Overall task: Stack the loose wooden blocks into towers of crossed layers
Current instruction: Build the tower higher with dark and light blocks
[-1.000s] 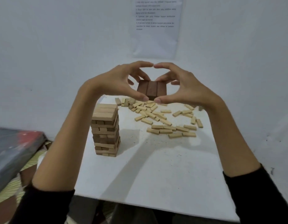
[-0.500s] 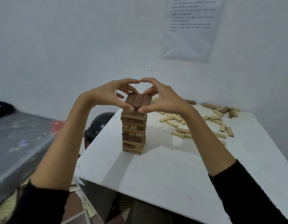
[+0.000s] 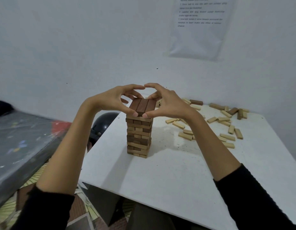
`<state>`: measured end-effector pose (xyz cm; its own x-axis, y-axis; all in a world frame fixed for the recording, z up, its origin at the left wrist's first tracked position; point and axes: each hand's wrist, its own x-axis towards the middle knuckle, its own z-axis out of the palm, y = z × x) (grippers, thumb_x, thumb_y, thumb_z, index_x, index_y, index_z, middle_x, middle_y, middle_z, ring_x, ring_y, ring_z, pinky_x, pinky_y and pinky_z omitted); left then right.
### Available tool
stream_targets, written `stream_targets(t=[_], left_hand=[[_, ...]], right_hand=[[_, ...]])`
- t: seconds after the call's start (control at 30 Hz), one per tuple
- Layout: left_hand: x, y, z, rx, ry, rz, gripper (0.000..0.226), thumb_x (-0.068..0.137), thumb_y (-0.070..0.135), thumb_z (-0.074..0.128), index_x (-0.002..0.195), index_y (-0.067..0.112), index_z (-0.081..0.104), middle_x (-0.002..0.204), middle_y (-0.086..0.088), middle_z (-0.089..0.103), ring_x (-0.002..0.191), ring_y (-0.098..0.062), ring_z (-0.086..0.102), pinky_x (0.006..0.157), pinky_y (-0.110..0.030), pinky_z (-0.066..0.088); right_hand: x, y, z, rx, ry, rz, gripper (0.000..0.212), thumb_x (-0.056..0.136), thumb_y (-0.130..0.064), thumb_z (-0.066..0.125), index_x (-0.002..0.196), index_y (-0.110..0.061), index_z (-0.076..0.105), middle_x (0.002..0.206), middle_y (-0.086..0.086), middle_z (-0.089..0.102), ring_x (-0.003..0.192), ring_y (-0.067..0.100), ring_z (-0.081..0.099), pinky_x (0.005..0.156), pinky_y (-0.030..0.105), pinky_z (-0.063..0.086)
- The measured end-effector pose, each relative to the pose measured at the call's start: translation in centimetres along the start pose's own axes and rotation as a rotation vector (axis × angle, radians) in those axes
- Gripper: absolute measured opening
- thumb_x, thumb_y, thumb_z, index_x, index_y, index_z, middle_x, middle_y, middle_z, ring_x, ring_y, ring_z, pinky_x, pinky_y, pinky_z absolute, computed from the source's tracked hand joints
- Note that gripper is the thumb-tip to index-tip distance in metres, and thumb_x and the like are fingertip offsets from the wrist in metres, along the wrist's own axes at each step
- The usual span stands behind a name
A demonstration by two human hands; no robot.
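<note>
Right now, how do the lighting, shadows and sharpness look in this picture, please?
Head view: soft, dim light, no glare; the tower, the dark blocks and the left hand and right hand gripping them are sharp; a faint shadow falls on the table left of the tower; the wall notice is blurred.

A white wall (image 3: 77, 47) rises beyond the left hand (image 3: 110, 102) and right hand (image 3: 167, 103), a printed sheet (image 3: 200, 30) up-right of them, a white table (image 3: 160, 180) beneath, a grey slab (image 3: 19, 138), black helmet (image 3: 104, 121) and patterned floor (image 3: 9, 208) down-left.
</note>
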<state>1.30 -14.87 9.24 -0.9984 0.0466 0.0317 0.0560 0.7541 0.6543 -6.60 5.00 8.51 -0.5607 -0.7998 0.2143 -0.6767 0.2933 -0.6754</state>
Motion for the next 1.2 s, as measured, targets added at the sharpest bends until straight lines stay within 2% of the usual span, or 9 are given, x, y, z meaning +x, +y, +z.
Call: stream_targets(t=[0.2, 0.33, 0.53, 0.67, 0.8, 1.2], left_hand=[[0.18, 0.0, 0.12, -0.003, -0.016, 0.003, 0.088, 0.055, 0.042, 0.078, 0.132, 0.041, 0.037, 0.118, 0.022, 0.054, 0.112, 0.002, 0.05, 0.082, -0.009, 0.039], [-0.01, 0.05, 0.12, -0.011, -0.019, 0.01, 0.092, 0.048, 0.054, 0.073, 0.131, 0.043, 0.037, 0.117, 0.023, 0.054, 0.111, 0.002, 0.051, 0.081, -0.009, 0.04], [-0.15, -0.17, 0.16, -0.011, -0.023, 0.006, 0.088, 0.053, 0.045, 0.077, 0.132, 0.041, 0.038, 0.117, 0.023, 0.054, 0.111, 0.001, 0.051, 0.08, -0.009, 0.04], [-0.14, -0.18, 0.19, -0.014, -0.018, 0.009, 0.085, 0.058, 0.034, 0.075, 0.135, 0.036, 0.038, 0.118, 0.019, 0.053, 0.11, -0.001, 0.051, 0.081, -0.009, 0.039], [-0.25, -0.13, 0.11, -0.018, -0.025, 0.01, 0.085, 0.058, 0.033, 0.075, 0.135, 0.035, 0.038, 0.118, 0.018, 0.053, 0.111, 0.001, 0.05, 0.081, -0.007, 0.038], [-0.37, -0.11, 0.03, -0.026, -0.034, 0.008, 0.081, 0.058, 0.036, 0.076, 0.129, 0.042, 0.039, 0.117, 0.022, 0.053, 0.11, 0.005, 0.05, 0.079, -0.008, 0.039]], right_hand=[[-0.09, 0.17, 0.13, 0.017, 0.006, 0.012, 0.088, 0.067, -0.027, 0.083, 0.14, -0.028, 0.034, 0.107, -0.006, 0.057, 0.104, 0.01, 0.051, 0.075, 0.005, 0.035], [0.01, 0.23, 0.23, 0.02, 0.012, 0.011, 0.089, 0.067, -0.028, 0.084, 0.14, -0.029, 0.033, 0.116, 0.0, 0.061, 0.105, 0.01, 0.051, 0.078, 0.012, 0.036], [0.1, 0.23, 0.41, 0.014, 0.017, 0.016, 0.09, 0.067, -0.029, 0.083, 0.141, -0.028, 0.033, 0.118, 0.001, 0.061, 0.103, 0.009, 0.051, 0.075, 0.005, 0.034], [0.05, 0.11, 0.38, 0.013, 0.013, 0.012, 0.091, 0.067, -0.03, 0.083, 0.142, -0.028, 0.031, 0.12, 0.002, 0.061, 0.103, 0.009, 0.05, 0.078, 0.013, 0.035], [-0.06, 0.0, 0.35, 0.017, 0.008, 0.009, 0.093, 0.066, -0.03, 0.084, 0.143, -0.028, 0.031, 0.12, 0.002, 0.061, 0.107, 0.011, 0.051, 0.086, 0.02, 0.034], [0.06, 0.14, 0.49, -0.004, 0.005, 0.005, 0.096, 0.064, -0.033, 0.084, 0.143, -0.029, 0.03, 0.12, 0.002, 0.06, 0.109, 0.012, 0.051, 0.087, 0.021, 0.034]])
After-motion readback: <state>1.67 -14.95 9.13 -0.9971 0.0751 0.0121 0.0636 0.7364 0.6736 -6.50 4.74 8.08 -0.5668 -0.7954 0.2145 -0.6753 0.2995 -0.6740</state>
